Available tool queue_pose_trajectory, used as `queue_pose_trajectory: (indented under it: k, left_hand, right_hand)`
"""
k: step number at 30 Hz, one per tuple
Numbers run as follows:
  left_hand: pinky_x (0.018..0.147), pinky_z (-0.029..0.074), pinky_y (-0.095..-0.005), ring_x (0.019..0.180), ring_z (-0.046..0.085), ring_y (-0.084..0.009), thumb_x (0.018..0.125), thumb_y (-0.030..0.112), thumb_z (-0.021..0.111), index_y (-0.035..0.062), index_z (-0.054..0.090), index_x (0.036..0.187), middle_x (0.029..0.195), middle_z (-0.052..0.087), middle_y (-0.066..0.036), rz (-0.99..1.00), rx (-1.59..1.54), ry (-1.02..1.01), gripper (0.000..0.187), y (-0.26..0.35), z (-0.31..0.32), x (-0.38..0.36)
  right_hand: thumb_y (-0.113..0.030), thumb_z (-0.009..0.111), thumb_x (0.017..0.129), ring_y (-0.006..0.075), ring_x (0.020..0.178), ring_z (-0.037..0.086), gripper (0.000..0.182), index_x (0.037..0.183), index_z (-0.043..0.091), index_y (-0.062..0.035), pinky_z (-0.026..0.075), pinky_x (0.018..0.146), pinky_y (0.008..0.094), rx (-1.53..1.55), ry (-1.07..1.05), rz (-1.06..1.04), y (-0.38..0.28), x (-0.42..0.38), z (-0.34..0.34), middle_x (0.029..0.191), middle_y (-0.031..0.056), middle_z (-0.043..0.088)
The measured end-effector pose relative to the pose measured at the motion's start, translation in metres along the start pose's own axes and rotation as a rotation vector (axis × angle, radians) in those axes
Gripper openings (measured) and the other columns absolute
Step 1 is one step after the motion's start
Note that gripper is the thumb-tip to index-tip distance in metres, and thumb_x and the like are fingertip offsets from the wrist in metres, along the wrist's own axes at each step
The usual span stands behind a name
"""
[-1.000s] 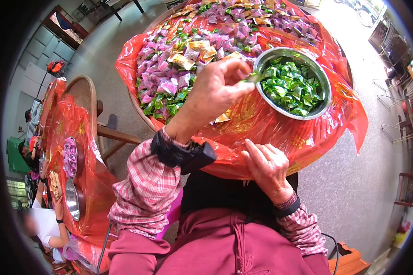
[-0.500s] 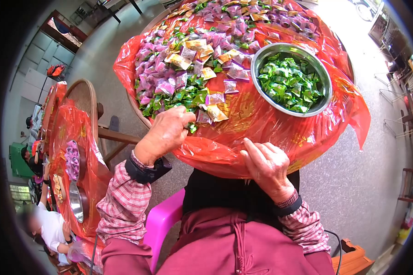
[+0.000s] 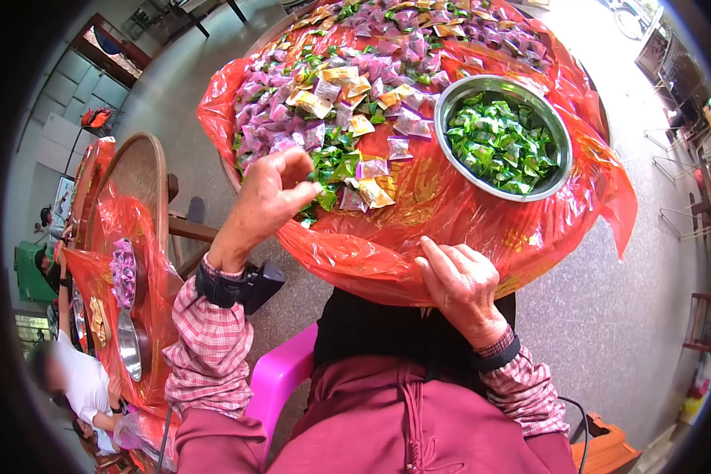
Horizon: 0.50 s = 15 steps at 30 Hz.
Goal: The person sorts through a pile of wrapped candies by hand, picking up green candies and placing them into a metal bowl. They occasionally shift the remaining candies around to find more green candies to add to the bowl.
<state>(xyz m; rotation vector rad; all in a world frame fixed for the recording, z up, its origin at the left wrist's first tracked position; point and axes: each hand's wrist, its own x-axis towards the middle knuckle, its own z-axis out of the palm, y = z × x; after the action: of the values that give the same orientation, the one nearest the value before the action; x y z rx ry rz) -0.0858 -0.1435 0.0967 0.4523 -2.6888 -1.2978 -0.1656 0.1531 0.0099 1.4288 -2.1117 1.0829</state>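
Note:
My left hand [image 3: 265, 201] hovers at the left edge of the candy pile, thumb and curled fingers apart, with nothing visible between them. Beneath and beside its fingertips lie green-wrapped candies [image 3: 336, 163]. Purple-wrapped candies [image 3: 272, 118] spread farther back, with yellow packets [image 3: 375, 193] among them. My right hand [image 3: 460, 292] is closed on the near edge of the red plastic sheet [image 3: 355, 257], which covers the round table. To the right on the sheet, a steel bowl [image 3: 444, 150] holds many green candies.
At left, a second red-covered table [image 3: 162, 296] bears bowls of candies, with a round woven tray [image 3: 140, 162] standing behind. A person in white [image 3: 87, 387] reaches over it. A pink chair [image 3: 280, 379] is under me; a wooden box [image 3: 608, 450] stands at lower right.
My left hand has moved left and slightly up from the candies, its thumb and fingers parting. The person's arm at left has risen, and the red plastic there has shifted. My right hand stays put.

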Motion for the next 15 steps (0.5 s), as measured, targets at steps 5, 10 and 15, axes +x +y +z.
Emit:
queue_pose_trajectory:
  k: [5, 10, 15]
  left_hand:
    - [0.068, 0.052, -0.0234, 0.075, 0.064, -0.0069, 0.093, 0.011, 0.074, 0.0025, 0.063, 0.104, 0.089, 0.066, -0.001, 0.034, -0.346, -0.099, 0.018, 0.053, 0.039, 0.04]
    - [0.076, 0.052, -0.0222, 0.091, 0.065, -0.0061, 0.095, 0.013, 0.075, 0.0036, 0.066, 0.119, 0.1, 0.068, 0.001, 0.251, -0.518, -0.08, 0.028, 0.089, 0.064, 0.065]
    - [0.073, 0.05, -0.0263, 0.079, 0.06, -0.0089, 0.089, 0.01, 0.074, 0.0013, 0.07, 0.106, 0.094, 0.065, 0.0, 0.248, 0.071, 0.037, 0.019, 0.052, 0.028, 0.039]
  right_hand:
    - [-0.011, 0.08, 0.085, 0.0233, 0.069, 0.064, 0.033, 0.112, 0.069, 0.0038, 0.053, 0.062, 0.0347, -0.008, 0.0, 0.0, 0.0, 0.0, 0.0, 0.082, 0.0082, 0.067]
    - [-0.005, 0.079, 0.083, 0.027, 0.072, 0.068, 0.032, 0.112, 0.07, 0.0038, 0.056, 0.065, 0.0367, 0.002, -0.033, 0.051, -0.004, 0.0, -0.004, 0.088, 0.0133, 0.072]
    - [-0.005, 0.08, 0.083, 0.0264, 0.071, 0.068, 0.032, 0.113, 0.07, 0.0038, 0.055, 0.064, 0.0365, 0.017, -0.014, 0.041, -0.002, -0.002, -0.003, 0.088, 0.0127, 0.072]
